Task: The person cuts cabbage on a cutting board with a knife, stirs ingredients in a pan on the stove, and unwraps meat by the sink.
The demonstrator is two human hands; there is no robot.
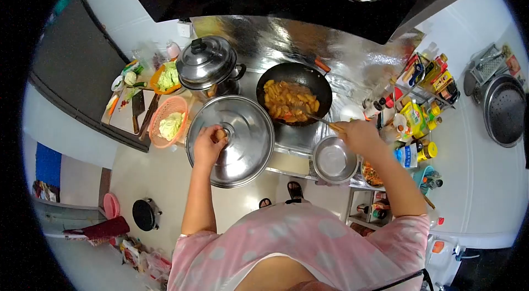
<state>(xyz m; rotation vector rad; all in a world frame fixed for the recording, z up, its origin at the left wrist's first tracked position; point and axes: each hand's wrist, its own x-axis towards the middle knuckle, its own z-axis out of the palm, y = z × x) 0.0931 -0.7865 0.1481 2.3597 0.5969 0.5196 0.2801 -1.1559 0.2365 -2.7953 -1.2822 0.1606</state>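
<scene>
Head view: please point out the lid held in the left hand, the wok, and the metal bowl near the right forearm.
Lid [242, 150]: head view, on its shiny top.
Wok [296, 72]: head view, on its dark far inner wall.
Metal bowl [334, 160]: head view, on its inside bottom.

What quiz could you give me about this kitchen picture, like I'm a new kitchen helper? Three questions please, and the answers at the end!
1. What is the left hand holding?
2. True or false: the wok is covered.
3. The right hand holds a utensil. Where is its far end?
A) In the steel bowl
B) In the food in the wok
C) On the floor

Key:
1. The metal lid, by its knob.
2. False.
3. B.
</scene>
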